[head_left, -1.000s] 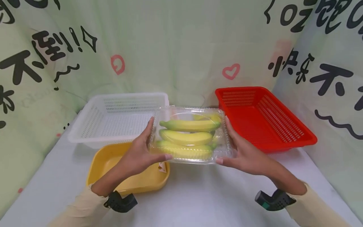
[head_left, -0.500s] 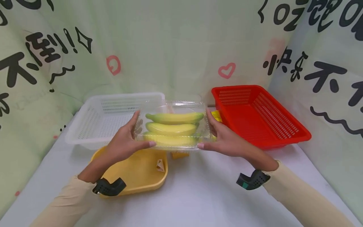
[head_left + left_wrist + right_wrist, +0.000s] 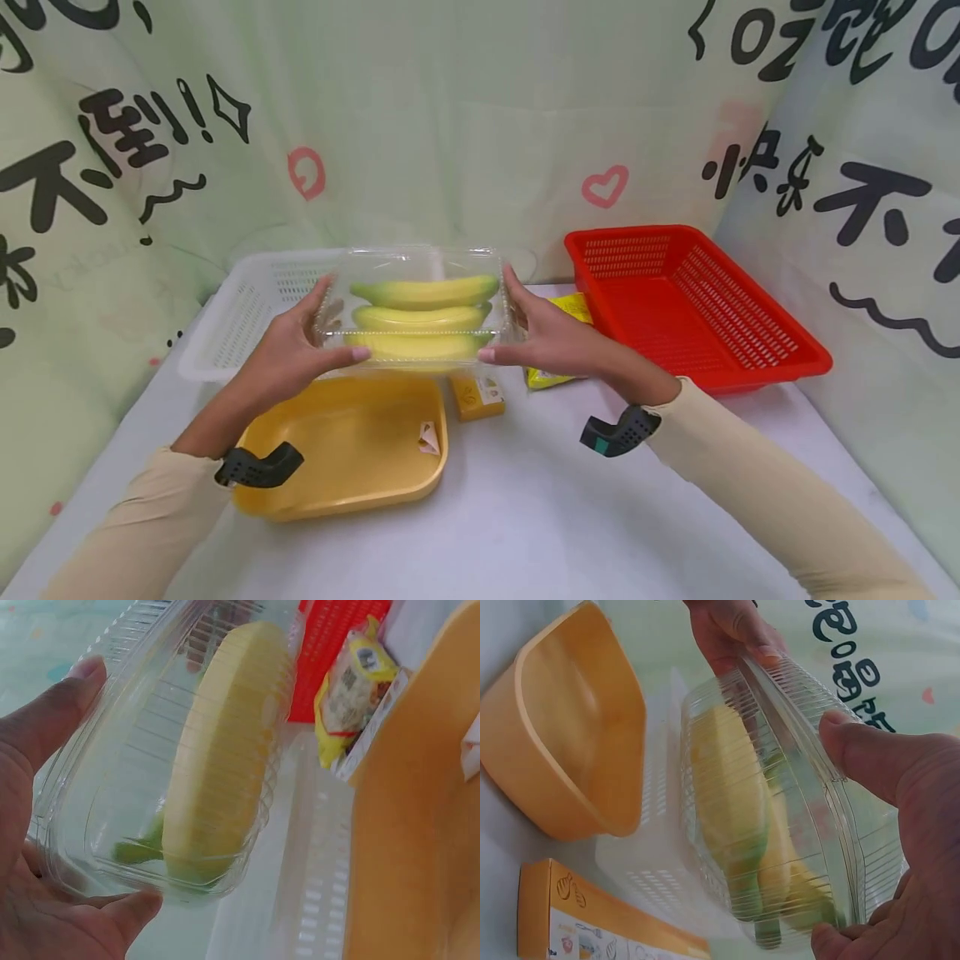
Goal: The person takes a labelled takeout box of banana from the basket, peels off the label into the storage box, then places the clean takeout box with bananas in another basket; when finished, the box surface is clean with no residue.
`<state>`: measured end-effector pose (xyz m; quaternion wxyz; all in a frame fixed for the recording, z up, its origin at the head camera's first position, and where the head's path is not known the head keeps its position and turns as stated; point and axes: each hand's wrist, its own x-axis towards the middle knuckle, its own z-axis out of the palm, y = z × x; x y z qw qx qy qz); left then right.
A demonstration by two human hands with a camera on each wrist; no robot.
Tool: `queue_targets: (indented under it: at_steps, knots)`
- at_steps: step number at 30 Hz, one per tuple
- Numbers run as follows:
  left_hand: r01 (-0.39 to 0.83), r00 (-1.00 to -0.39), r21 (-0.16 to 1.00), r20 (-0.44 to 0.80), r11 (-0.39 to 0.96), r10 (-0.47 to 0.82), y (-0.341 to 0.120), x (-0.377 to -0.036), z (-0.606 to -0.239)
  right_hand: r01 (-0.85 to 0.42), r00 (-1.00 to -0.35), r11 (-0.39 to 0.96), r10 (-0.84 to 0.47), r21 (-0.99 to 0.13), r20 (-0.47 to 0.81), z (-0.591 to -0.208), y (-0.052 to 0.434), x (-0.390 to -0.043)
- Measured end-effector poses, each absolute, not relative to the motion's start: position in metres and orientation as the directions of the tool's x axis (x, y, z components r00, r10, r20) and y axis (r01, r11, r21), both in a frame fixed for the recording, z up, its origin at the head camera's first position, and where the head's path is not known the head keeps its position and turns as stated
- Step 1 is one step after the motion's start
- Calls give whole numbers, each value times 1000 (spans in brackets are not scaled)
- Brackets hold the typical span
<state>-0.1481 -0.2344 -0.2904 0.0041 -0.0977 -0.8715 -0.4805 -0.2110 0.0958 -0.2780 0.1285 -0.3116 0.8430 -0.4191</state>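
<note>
A clear plastic clamshell box point(image 3: 414, 265) with several bananas point(image 3: 427, 319) inside is held up in the air between both hands. My left hand point(image 3: 288, 346) grips its left end, the thumb on the near edge. At the right end, my right hand point(image 3: 551, 333) grips it the same way. In the left wrist view, one banana point(image 3: 221, 750) shows through the ridged plastic wall. The right wrist view shows bananas point(image 3: 731, 802) with green tips pressed close together. Beneath the box, the white basket point(image 3: 217, 325) is partly covered from the head view.
A yellow tray point(image 3: 341, 492) with a small piece of printed paper point(image 3: 429, 437) lies in front. An orange-yellow carton point(image 3: 477, 398) stands beside it. Behind my right hand is a yellow packet point(image 3: 573, 307), next to a red basket point(image 3: 697, 308).
Both hands have carried the box of bananas leftward and away, from the middle of the table to over the white basket's right part. The carton and yellow packet have come into view.
</note>
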Motion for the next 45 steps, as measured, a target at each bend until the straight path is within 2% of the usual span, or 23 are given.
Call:
queue_targets:
  at_steps: [14, 19, 27, 36, 45]
  knots:
    - [155, -987, 781, 105, 605, 118, -276, -159, -295, -435, -723, 462, -691, -773, -6, -277, 54, -238]
    - [139, -990, 764, 107, 630, 89, -289, -161, -297, -465, -695, 425, -719, -777, 22, -276, 40, -246]
    - [124, -992, 745, 91, 656, 84, -301, -166, -294, -455, -705, 494, -708, -741, -40, -276, 29, -256]
    - [110, -994, 802, 79, 588, 77, -309, -176, -298, -442, -687, 450, -726, -776, -30, -285, 18, -267]
    - [90, -996, 807, 58, 584, 72, -316, -181, -306, -404, -708, 501, -701, -766, -84, -300, 5, -276]
